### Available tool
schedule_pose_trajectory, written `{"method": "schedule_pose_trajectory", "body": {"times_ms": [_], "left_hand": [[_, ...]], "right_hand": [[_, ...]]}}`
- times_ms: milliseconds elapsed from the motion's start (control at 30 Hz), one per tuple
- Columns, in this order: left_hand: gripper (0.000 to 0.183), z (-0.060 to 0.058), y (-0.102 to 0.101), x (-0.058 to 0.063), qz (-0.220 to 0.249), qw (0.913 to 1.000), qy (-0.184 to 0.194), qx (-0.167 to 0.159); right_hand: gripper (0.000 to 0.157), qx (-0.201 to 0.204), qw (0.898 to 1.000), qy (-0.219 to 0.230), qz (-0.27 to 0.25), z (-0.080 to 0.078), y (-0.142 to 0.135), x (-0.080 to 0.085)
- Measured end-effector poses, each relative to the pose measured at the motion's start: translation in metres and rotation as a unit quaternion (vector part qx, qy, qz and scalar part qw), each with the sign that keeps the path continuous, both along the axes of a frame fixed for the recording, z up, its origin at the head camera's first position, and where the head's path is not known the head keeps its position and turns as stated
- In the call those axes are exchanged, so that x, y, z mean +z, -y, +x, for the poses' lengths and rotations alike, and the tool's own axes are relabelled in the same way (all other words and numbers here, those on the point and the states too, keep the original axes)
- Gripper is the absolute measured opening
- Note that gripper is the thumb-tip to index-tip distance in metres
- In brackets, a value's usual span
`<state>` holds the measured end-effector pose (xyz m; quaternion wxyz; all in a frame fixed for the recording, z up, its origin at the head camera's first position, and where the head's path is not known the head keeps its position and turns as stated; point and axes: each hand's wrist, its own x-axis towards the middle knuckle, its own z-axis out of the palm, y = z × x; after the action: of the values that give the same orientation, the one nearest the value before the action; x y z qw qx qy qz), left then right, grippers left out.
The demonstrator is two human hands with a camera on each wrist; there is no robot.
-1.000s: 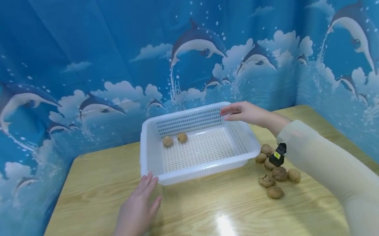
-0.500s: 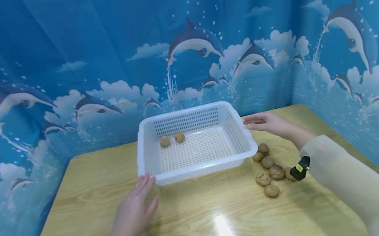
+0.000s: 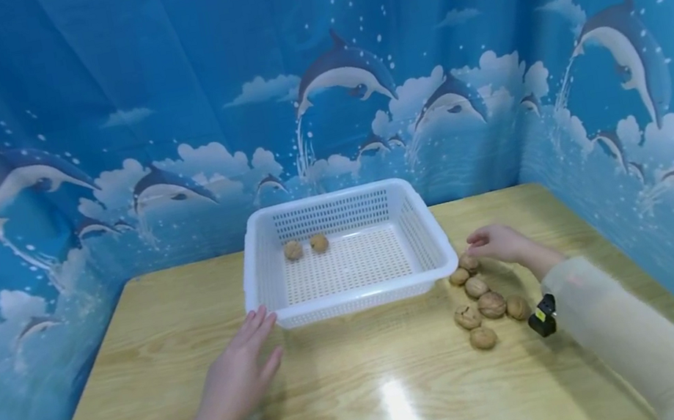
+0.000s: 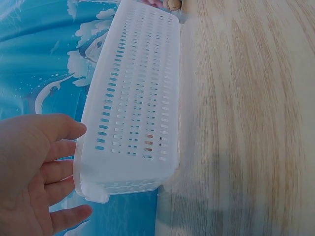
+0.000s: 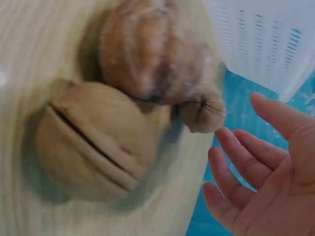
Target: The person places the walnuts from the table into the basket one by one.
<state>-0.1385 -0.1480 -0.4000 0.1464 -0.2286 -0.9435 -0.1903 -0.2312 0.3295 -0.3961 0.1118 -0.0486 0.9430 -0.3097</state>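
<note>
A white perforated plastic basket (image 3: 365, 295) stands at the back of the wooden table, with one walnut (image 3: 293, 250) and another walnut (image 3: 319, 243) inside. My left hand (image 3: 238, 371) rests its straight fingertips at the basket's front left corner; the left wrist view shows those fingers (image 4: 61, 189) along the rim. My right hand (image 3: 502, 246) is over the far end of the loose walnuts, beside the basket's right side. In the right wrist view its spread fingers (image 5: 251, 160) hold nothing, fingertips right by a walnut (image 5: 204, 114).
Several more walnuts (image 3: 491, 305) lie in a loose group right of the basket, on the tabletop (image 3: 341, 395). A blue dolphin-print curtain (image 3: 194, 115) closes off the back and sides. A small black device (image 3: 542, 317) is on the right sleeve.
My right hand has moved from over the basket's right rim, out to the right and down to the loose walnuts. The left hand has stayed at the basket corner.
</note>
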Motion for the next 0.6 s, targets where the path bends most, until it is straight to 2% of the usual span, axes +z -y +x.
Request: {"method": "schedule_pose_trajectory", "body": {"times_ms": [167, 367, 600], "left_hand": [[0.054, 0.0, -0.001, 0.0, 0.001, 1.0, 0.003, 0.002], [0.053, 0.0, -0.002, 0.0, 0.001, 1.0, 0.004, 0.006], [0.053, -0.001, -0.001, -0.001, -0.001, 1.0, -0.002, 0.007]], "right_hand": [[0.063, -0.004, 1.0, 0.027, 0.01, 0.003, 0.001, -0.006], [0.055, 0.032, 0.999, 0.021, 0.007, 0.001, -0.007, -0.02], [0.051, 0.021, 1.0, 0.017, -0.01, 0.004, -0.005, -0.024]]}}
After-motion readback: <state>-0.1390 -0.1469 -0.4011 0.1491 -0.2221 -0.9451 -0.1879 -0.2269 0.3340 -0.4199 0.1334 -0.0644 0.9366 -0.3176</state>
